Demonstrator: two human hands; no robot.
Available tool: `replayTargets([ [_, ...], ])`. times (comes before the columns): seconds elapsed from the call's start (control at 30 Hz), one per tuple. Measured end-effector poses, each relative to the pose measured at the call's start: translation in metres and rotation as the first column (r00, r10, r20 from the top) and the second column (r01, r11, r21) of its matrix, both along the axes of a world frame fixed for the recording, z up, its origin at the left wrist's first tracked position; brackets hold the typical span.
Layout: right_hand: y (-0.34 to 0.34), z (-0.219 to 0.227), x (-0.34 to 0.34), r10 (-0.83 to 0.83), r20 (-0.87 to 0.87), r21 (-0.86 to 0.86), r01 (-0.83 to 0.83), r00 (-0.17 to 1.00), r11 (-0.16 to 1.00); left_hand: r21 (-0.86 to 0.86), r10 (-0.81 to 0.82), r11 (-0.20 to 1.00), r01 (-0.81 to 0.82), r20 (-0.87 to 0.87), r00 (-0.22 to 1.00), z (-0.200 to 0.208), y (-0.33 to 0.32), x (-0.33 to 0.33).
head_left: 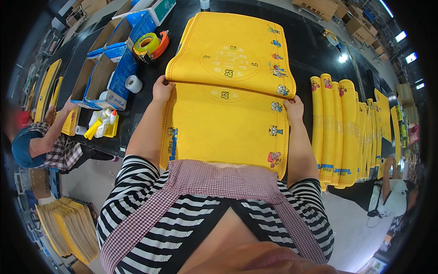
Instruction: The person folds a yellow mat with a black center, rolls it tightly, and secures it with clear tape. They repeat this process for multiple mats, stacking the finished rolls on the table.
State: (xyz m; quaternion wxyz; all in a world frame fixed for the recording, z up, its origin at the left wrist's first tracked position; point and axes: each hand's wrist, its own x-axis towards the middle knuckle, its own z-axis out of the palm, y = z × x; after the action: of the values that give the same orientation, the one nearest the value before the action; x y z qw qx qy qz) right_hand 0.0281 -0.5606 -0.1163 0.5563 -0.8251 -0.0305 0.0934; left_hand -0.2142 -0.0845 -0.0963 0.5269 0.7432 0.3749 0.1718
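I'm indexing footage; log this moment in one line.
left hand: holding yellow mat, left edge; right hand: holding right edge; mat: upper layer overlaps lower; rolled mats: right; blue boxes: left

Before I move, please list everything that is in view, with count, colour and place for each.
Worktable: 1, black, centre
Printed sheets: one folded or two overlapping, yellow, centre
Rolled mats: several, yellow, right
Boxes: at least 2, blue outside, upper left
Tape dispenser: at least 1, orange, beside boxes
Small rolls: at least 2, white, near boxes
Tray: 1, yellow, below boxes
Bottles: several, mostly white, in tray
Stacked sheets: many, yellow, lower left
Cartons: several, brown, upper right
Left worker: 1, checked top, far left
Right worker: 1, white top, far right
Apron: 1, pinkish check, lower centre
Sleeves: 2, striped black and white, below
Left grip: 1, bare, on printed sheets' left edge
Right grip: 1, bare, on right edge
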Motion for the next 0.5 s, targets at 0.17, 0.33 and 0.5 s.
replayTargets([
  [0.17,0.004,-0.010,0.006,-0.022,0.123,-0.158,0.041,0.992,0.987,0.269,0.004,0.963,-0.005,0.003,1.000,-0.034,0.020,0.006],
  [0.33,0.005,0.001,0.004,-0.040,0.051,-0.155,0.048,0.998,0.987,0.384,0.013,0.923,-0.015,0.007,1.000,-0.038,0.019,0.007],
  [0.5,0.001,-0.012,0.011,-0.025,0.103,-0.126,0.038,0.994,0.991,0.185,0.006,0.983,-0.008,0.011,1.000,-0.035,0.016,0.009],
])
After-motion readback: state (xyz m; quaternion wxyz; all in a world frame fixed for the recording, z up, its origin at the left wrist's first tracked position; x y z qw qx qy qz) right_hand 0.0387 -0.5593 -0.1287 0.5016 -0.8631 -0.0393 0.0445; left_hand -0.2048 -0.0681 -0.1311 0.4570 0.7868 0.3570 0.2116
